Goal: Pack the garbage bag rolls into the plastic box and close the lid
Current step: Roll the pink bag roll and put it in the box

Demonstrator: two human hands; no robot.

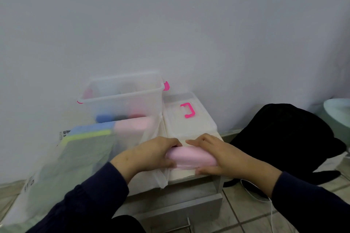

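Observation:
Both my hands hold a pink garbage bag roll point(191, 157) just above the front of a low white cabinet. My left hand point(151, 155) wraps its left end and my right hand point(217, 157) grips its right end. The clear plastic box point(123, 98) with pink latches stands open against the wall behind; a blue roll point(105, 118) and darker and red rolls lie on its bottom. Its clear lid point(187, 115) with a pink handle lies flat to the right of the box. In front of the box, another pink roll point(132, 125) and blue and green rolls point(91, 132) show inside a translucent bag.
A large translucent plastic bag point(62, 166) spreads over the left of the cabinet. The cabinet's grey drawer front point(176, 204) faces me. A black bag point(284, 138) sits on the tiled floor at the right, with a white cable point(265, 197) beside it. A white wall is close behind.

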